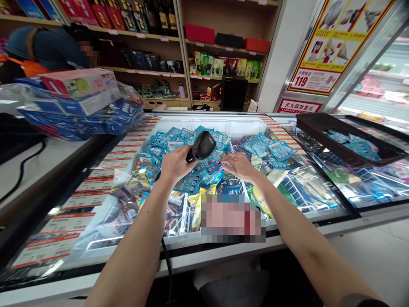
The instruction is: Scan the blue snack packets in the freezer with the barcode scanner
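My left hand [174, 164] is wrapped round the grip of a black barcode scanner [204, 146], whose head points away from me over the freezer. A cable hangs below my left forearm. My right hand [238, 166] is stretched out with its fingers apart, low over the blue packets. Whether its fingertips touch a packet I cannot tell. Many flat light-blue packets [172, 140] with printed labels lie spread on the glass lid [303, 187] in front of both hands. A second group of these packets [270, 147] lies to the right of my right hand.
A dark brown basket [338, 149] with more blue packets stands at the right. Plastic-wrapped boxes [83, 100] sit at the left. Price labels [86, 187] run along the lid's left side. Behind are shelves [220, 47] of goods and a bent-over person [47, 47].
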